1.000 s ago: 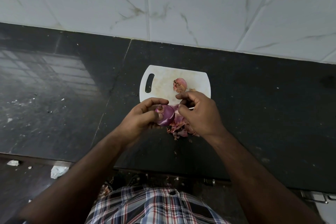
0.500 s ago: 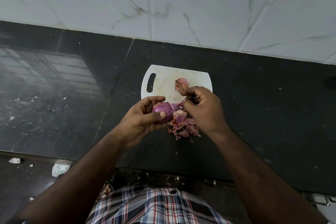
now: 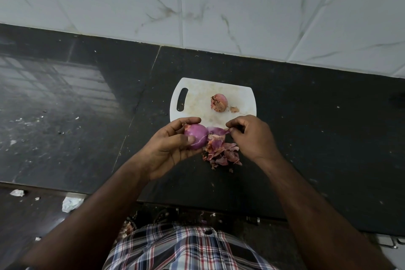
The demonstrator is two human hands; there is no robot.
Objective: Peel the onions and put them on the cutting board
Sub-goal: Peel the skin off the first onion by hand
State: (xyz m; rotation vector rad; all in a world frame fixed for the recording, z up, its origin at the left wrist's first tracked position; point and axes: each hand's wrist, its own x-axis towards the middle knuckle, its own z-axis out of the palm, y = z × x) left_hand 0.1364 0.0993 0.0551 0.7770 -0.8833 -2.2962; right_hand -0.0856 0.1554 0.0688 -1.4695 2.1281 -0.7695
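Black counter [image 3: 306,138] bearing the white cutting board [image 3: 197,96], just beyond the grip, with one onion [image 3: 219,102] on it. Left hand [image 3: 171,149], fingers curled, grips the onion being peeled [image 3: 195,139]. Right hand [image 3: 252,138] pinches a skin strip [image 3: 218,131], now drawn farther from the bulb than half a second ago: peeling nearly complete. Discarded skins [image 3: 222,152] lie beneath the grip.

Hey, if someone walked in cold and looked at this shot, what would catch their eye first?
Probably the bright purple onion gripped in the left hand at centre, with the right hand pinching a strip of skin that stretches off it. Just below lies a heap of peels on the dark counter, and behind sits a second onion on the white cutting board.
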